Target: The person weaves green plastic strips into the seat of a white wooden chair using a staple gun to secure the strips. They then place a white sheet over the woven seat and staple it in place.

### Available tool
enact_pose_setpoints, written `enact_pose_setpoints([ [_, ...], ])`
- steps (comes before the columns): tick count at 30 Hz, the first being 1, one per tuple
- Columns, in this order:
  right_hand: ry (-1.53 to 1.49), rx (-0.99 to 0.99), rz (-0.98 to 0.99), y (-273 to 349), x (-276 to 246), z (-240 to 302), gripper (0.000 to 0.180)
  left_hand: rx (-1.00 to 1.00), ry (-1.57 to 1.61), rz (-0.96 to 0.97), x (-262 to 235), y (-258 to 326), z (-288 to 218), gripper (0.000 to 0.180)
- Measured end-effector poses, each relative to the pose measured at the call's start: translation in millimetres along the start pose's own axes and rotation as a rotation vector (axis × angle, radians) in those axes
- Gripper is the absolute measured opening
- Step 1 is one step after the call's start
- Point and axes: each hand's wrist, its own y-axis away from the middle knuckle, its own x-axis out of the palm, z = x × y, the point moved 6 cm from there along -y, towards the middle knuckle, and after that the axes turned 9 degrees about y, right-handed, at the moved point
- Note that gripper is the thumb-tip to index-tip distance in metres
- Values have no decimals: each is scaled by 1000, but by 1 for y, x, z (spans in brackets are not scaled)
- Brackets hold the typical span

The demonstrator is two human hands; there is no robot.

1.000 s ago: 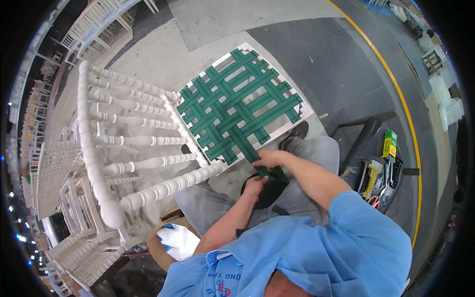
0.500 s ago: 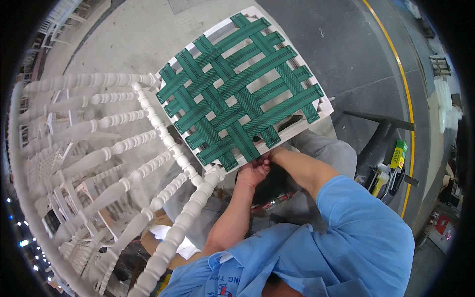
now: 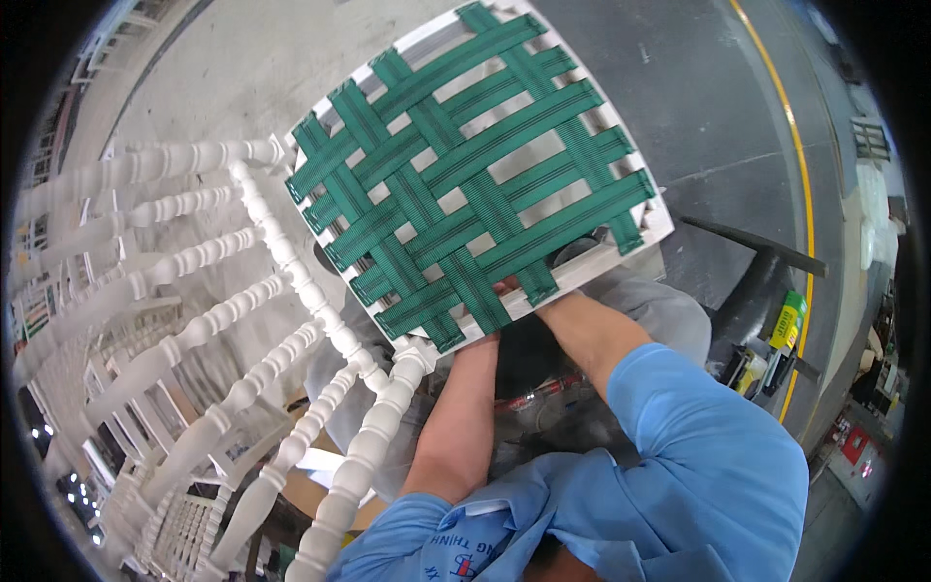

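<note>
A white wooden chair with turned, beaded spindles (image 3: pixel 320 315) lies tipped in front of me, its seat frame (image 3: pixel 621 254) turned up toward me. Green webbing straps (image 3: pixel 456 175) are woven across the seat and fixed along its edges. My left hand (image 3: pixel 484 341) reaches under the near edge of the seat, close to the corner post, and the wood hides most of it. My right hand (image 3: pixel 557 307) goes under the same edge just to the right. A few fingertips show through a gap in the webbing; whose they are, I cannot tell. What either hand holds is hidden.
More white chairs (image 3: pixel 184 524) stand at the left. On the right are a dark stand (image 3: pixel 752 281), a green and yellow box (image 3: pixel 787 320) and several small tools. A yellow line (image 3: pixel 790 126) runs along the grey floor. My knees are under the seat.
The chair sits slightly larger and shifted in view, its spindles further left. My left hand has slid from below the seat edge to under it; its curled fingers are now hidden.
</note>
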Motion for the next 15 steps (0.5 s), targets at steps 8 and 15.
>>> enact_pose_setpoints([
  [8, -140, -38, -18, 208, -80, -32, 38, -289, 93, -202, -15, -21, 20, 12],
  [15, -438, 893, -1059, 529, -122, -234, 31, -482, 155, -487, 15, -6, 49, 17],
])
